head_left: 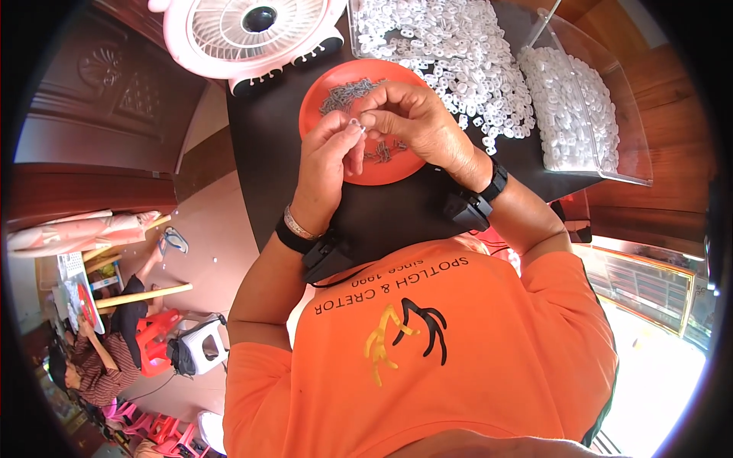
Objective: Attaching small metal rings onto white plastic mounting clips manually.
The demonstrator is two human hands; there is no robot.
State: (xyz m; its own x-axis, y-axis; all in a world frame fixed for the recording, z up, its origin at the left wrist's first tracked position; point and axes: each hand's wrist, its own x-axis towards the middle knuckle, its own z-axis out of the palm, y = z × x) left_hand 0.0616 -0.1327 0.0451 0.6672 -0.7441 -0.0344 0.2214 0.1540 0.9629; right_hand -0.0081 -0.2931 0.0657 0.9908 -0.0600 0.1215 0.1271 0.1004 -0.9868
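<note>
My left hand [330, 153] and my right hand [420, 122] meet above an orange round plate [313, 95], fingertips pinched together. Between them is a small white plastic piece [356, 126], mostly covered by the fingers. Whether a metal part is pinched with it, I cannot make out. On the plate, a heap of thin grey metal pieces [345, 95] lies at the far side. A smaller group of the same metal pieces [384, 152] lies nearer me, partly under my hands. Beyond my right hand, many small white oval plastic pieces with holes [489, 88] are spread on the black table.
A clear plastic bin [579, 114] full of white pieces stands at the right. A pink and white fan [256, 30] occupies the far left of the black table [263, 145]. At left, another person [99, 351] sits by a red stool [156, 340] and a white stool [205, 347].
</note>
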